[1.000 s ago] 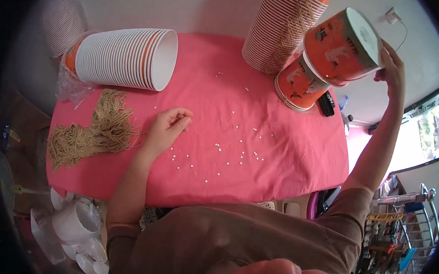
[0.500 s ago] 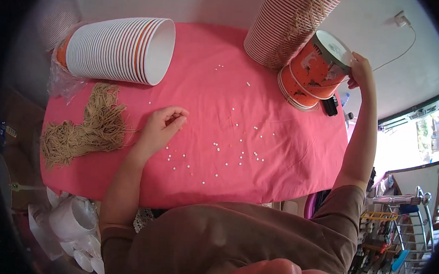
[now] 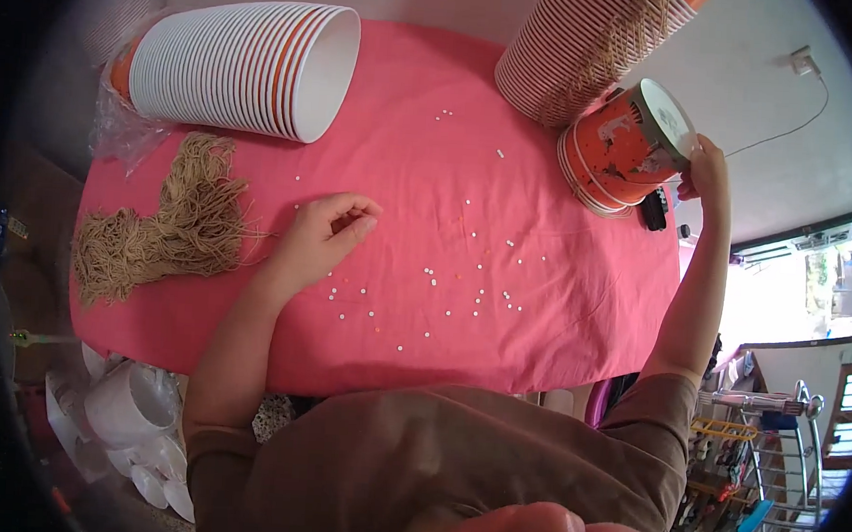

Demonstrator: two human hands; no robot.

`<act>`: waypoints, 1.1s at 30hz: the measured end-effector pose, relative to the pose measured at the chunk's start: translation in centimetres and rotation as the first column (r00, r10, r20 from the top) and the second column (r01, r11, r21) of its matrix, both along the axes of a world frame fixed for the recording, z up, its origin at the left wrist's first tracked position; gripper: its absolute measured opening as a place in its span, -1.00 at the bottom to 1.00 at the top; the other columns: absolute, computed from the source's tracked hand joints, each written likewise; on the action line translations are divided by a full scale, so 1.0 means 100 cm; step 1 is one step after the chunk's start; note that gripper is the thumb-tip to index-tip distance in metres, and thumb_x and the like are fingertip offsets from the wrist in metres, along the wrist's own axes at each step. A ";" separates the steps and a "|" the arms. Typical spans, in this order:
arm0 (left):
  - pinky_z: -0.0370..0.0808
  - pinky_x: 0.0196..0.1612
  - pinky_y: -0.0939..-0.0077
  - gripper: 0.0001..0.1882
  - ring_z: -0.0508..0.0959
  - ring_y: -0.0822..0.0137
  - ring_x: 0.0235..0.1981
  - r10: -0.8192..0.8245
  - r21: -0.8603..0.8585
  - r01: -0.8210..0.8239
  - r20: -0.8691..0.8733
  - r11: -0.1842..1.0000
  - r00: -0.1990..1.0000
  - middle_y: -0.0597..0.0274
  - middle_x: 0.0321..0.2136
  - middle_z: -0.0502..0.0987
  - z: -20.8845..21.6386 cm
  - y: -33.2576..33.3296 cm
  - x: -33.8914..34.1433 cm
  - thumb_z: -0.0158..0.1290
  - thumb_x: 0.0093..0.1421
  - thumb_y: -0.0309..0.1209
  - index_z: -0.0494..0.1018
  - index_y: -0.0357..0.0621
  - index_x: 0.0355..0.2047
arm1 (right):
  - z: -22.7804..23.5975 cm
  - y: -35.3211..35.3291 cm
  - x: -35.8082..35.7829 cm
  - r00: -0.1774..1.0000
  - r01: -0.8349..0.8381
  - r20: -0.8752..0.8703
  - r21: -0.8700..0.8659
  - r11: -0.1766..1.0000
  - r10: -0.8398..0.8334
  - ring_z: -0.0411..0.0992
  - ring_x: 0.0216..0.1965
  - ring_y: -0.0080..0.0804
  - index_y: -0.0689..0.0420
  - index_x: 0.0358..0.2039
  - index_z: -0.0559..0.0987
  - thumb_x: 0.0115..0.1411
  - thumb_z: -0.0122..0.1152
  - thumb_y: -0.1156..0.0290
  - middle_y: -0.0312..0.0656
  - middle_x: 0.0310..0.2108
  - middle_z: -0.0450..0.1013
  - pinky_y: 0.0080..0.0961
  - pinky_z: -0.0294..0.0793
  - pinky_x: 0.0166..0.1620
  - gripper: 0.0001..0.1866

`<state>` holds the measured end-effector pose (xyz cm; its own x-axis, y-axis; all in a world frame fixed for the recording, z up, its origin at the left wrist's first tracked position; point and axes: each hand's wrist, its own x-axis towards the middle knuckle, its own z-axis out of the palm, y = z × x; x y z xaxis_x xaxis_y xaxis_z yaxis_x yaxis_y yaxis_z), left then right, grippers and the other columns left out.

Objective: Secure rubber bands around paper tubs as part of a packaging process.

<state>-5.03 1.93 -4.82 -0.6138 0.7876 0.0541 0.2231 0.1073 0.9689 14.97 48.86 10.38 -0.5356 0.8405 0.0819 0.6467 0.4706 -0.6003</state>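
At the far right of the table, my right hand (image 3: pixel 706 172) is closed on the upper edge of an orange patterned paper bucket (image 3: pixel 613 153). The bucket stands bottom up, its pale round base showing at the top, on several stacked white rims. A thin cord runs across its side. My left hand (image 3: pixel 323 239) hovers over or rests on the pink cloth, left of the middle. Its fingers are curled and the thumb lies close to the index fingertip; whatever may be between them is hidden. Left of it lies a bundle of tan cords (image 3: pixel 193 215).
A long stack of white buckets (image 3: pixel 224 68) lies on its side at the far left, partly in clear plastic. Another tall bucket stack (image 3: pixel 577 57) with cords leans behind the orange bucket. Small white and orange discs dot the pink tablecloth (image 3: pixel 402 168). A black object (image 3: pixel 654 211) sits beside the orange bucket.
The whole view has shifted and turned slightly. My right hand sits a little lower against the orange bucket's edge. My left hand keeps its curled shape over the cloth.
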 end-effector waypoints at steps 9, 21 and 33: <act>0.45 -0.30 0.61 -0.85 0.47 0.57 -0.40 0.004 0.004 -0.004 -0.036 1.000 0.999 0.31 -0.44 0.54 -0.003 0.001 -0.001 0.07 0.21 -0.49 0.48 -0.30 -0.23 | -0.009 0.002 0.003 0.998 -0.056 -0.016 -0.011 0.998 0.056 0.35 -0.82 -0.39 0.14 0.10 0.39 0.15 -0.34 0.47 -0.18 -0.71 0.33 -0.43 0.46 -0.78 -0.49; 0.46 -0.25 0.63 -0.82 0.47 0.57 -0.34 -0.024 -0.071 0.021 -0.030 0.997 0.999 0.36 -0.39 0.51 0.003 -0.001 -0.001 0.06 0.22 -0.53 0.47 -0.30 -0.17 | -0.017 -0.004 0.003 0.995 -0.072 -0.062 0.054 0.996 0.075 0.36 -0.84 -0.25 0.22 -0.15 0.44 0.10 -0.30 0.52 -0.08 -0.70 0.34 -0.37 0.41 -0.80 -0.64; 0.46 -0.30 0.60 -0.84 0.48 0.56 -0.40 0.015 -0.039 -0.017 -0.041 0.999 0.999 0.29 -0.43 0.55 0.004 0.001 0.001 0.08 0.20 -0.50 0.48 -0.32 -0.23 | -0.031 0.005 0.009 0.994 -0.084 -0.066 0.065 0.994 0.088 0.27 -0.82 -0.49 0.21 0.21 0.29 0.22 -0.31 0.42 -0.26 -0.72 0.28 -0.49 0.42 -0.76 -0.47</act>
<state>-4.97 1.99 -4.46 -0.6243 0.7797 0.0485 0.2600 0.1488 0.9541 15.87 49.36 7.32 -0.5973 0.7836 0.1711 0.5603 0.5603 -0.6101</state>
